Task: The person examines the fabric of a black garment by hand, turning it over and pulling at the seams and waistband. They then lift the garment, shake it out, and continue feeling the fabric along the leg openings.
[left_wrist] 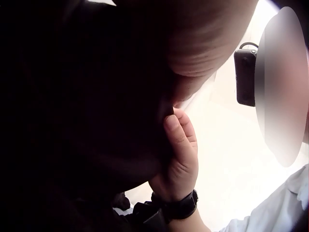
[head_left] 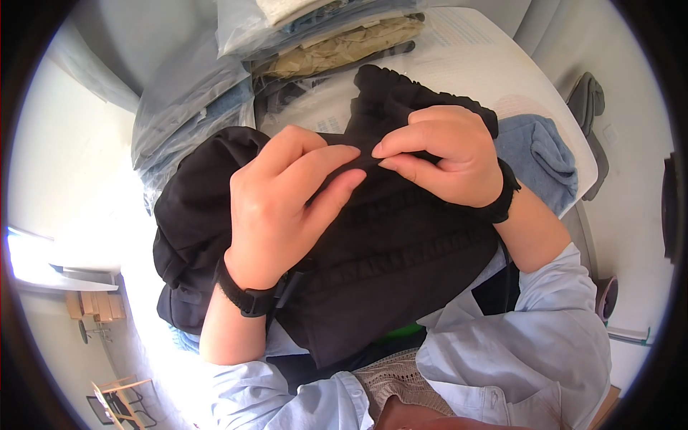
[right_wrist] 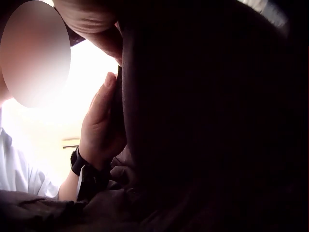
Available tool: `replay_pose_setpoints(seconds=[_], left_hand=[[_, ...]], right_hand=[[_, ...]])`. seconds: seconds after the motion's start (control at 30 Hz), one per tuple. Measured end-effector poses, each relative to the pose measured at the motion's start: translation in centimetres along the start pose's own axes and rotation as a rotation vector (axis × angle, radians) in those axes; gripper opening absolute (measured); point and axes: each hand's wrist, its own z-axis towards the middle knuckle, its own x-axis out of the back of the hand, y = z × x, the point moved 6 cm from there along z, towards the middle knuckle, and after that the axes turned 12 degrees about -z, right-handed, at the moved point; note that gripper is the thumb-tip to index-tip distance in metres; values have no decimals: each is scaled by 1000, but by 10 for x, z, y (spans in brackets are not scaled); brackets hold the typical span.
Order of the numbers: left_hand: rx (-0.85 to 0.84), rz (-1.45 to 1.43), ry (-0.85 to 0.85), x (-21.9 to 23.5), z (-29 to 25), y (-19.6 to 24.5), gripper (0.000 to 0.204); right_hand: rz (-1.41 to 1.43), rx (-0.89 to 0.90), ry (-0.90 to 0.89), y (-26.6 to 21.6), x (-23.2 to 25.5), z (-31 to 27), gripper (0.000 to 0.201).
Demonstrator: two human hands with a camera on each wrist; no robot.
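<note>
A black garment [head_left: 401, 265] with a gathered, elastic-looking edge lies spread across the person's lap and the near side of the bed-like surface. My left hand [head_left: 276, 193] pinches a fold of its cloth between thumb and fingers. Close beside those fingertips, my right hand [head_left: 451, 158] pinches the same cloth, thumb below and index finger above. In the left wrist view the right hand [left_wrist: 181, 145] shows with its thumb flat on the dark fabric. The right wrist view has the left hand [right_wrist: 101, 121] at the cloth's edge, its fingers hidden behind the fabric.
Folded clothes in clear plastic bags [head_left: 190, 107] are stacked at the back left, with a tan folded garment [head_left: 344, 46] among them. Blue denim cloth [head_left: 537, 158] lies at the right on the white padded surface [head_left: 494, 64]. Dark straps circle both wrists.
</note>
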Motion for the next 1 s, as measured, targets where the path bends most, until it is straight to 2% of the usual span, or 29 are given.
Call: replay_pose_setpoints(seconds=[0.1, 0.17, 0.23, 0.3, 0.4, 0.47, 0.53, 0.6, 0.67, 0.7, 0.77, 0.93, 1.0], left_hand=[[-7, 1, 12, -3, -1, -4, 15], [-114, 62, 89, -2, -1, -2, 15], [-110, 74, 111, -3, -2, -3, 14], [-104, 89, 136, -2, -2, -4, 13], [-70, 119, 183, 3, -3, -6, 12], [-60, 116, 173, 3, -3, -5, 12], [-61, 117, 177, 3, -2, -5, 11], [-71, 113, 175, 1, -2, -5, 11], [-78, 91, 172, 1, -2, -5, 12], [-80, 90, 169, 1, -3, -4, 12], [-10, 46, 102, -1, -3, -5, 12], [-5, 19, 65, -4, -4, -5, 12], [17, 14, 57, -5, -3, -5, 12]], right_hand=[[-3, 12, -20, 0, -3, 1, 13], [-14, -10, -15, 2, -5, -1, 15], [-24, -28, -10, 4, -5, -1, 16], [-198, 19, 151, 3, 3, 2, 20], [-278, 3, 232, -15, 23, 7, 23], [-207, -47, 188, -26, 23, 4, 25], [-117, 29, 57, -31, 10, 2, 26], [-109, 39, 73, -27, -4, -1, 26], [-1, -231, 54, -11, -13, -5, 25], [36, -283, 65, -7, -14, -5, 21], [44, -285, 77, -3, -16, -6, 19], [111, -277, 31, 0, -15, -4, 14], [86, -221, 113, -2, -9, -2, 13]])
